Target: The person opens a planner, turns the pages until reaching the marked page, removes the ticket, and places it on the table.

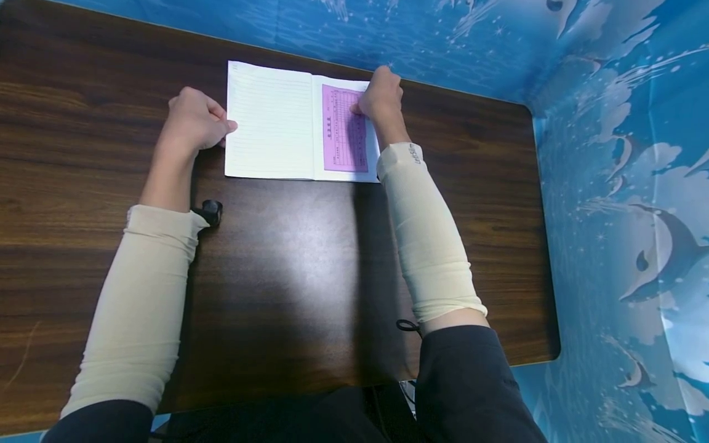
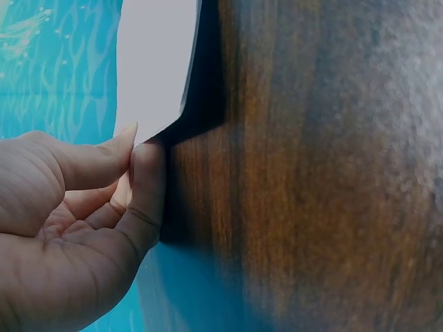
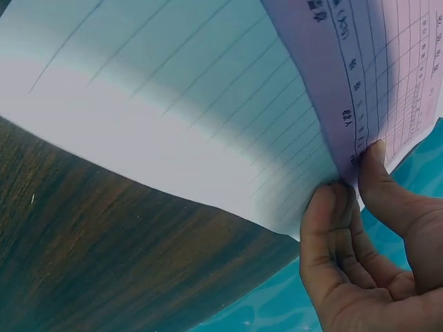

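An open notebook point(image 1: 269, 123) with lined white pages lies at the far side of the table. A pink printed slip point(image 1: 344, 132) with a table grid covers much of its right page. My left hand point(image 1: 195, 121) pinches the notebook's left edge between thumb and fingertips; the left wrist view shows that hand point(image 2: 90, 207) at the white paper's corner. At the right side, my right hand point(image 1: 382, 98) pinches the pink slip at its edge. The right wrist view has the thumb point(image 3: 377, 162) on the slip's printed face and the other fingers curled by the lined page point(image 3: 187, 104).
The dark wooden table point(image 1: 299, 258) stretches toward my body, with glare in its middle. A blue wall covering point(image 1: 620, 184) with dolphins borders the far and right edges. A black wrist strap piece point(image 1: 210, 212) sits at the left sleeve.
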A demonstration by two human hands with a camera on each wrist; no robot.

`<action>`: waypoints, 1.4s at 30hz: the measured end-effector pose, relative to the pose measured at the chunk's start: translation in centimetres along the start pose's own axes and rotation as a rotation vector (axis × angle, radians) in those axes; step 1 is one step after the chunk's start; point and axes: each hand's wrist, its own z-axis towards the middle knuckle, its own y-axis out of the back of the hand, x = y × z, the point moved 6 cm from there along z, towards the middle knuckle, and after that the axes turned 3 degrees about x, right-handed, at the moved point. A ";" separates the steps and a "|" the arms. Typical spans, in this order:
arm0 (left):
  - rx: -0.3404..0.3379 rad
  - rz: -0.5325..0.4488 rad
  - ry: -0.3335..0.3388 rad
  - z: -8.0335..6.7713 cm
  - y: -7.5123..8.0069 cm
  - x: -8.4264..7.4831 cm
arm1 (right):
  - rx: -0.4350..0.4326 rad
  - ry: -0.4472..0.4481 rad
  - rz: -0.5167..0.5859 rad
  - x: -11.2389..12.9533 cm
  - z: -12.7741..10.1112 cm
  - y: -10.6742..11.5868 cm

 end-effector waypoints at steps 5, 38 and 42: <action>-0.002 0.002 0.004 0.0 0.2 -0.2 | 0.016 -0.029 0.026 -0.4 -0.1 0.1; 0.003 -0.012 0.029 0.1 -0.1 0.0 | -0.007 0.043 0.025 -1.2 0.6 -0.6; 0.002 -0.013 0.026 0.2 -0.3 0.2 | -0.004 0.077 0.018 -1.5 0.6 -0.7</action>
